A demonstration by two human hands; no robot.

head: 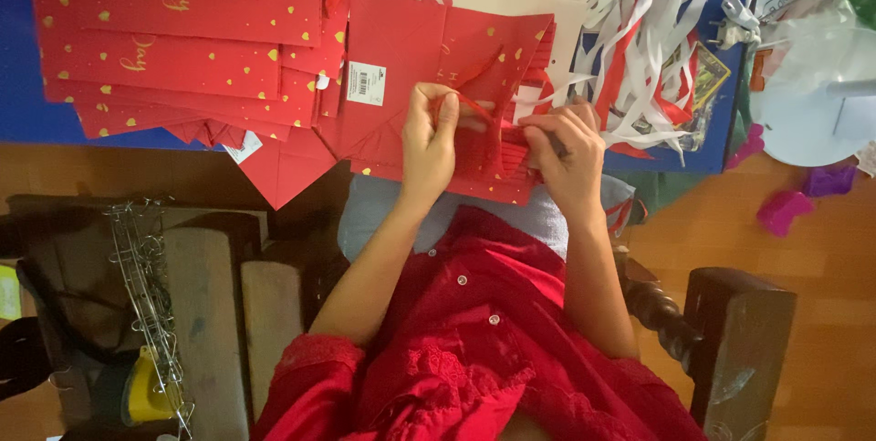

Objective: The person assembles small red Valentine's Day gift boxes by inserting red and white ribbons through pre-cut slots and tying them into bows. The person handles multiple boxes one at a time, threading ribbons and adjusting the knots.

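Close in, left hand (pixel 429 135) pinches a red ribbon handle (pixel 461 105); right hand (pixel 566 154) grips the folded edge of a red paper gift bag (pixel 401 67) lying flat on the lap. Beyond, stacked red bags (pixel 164 49) with gold hearts; white and red ribbon strips (pixel 639 31) farther right.

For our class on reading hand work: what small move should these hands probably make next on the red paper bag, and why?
Probably draw the red ribbon further through. The left hand pinches it above the red paper bag, while the right hand grips the bag's folded edge, and the ribbon looks slack, not seated.
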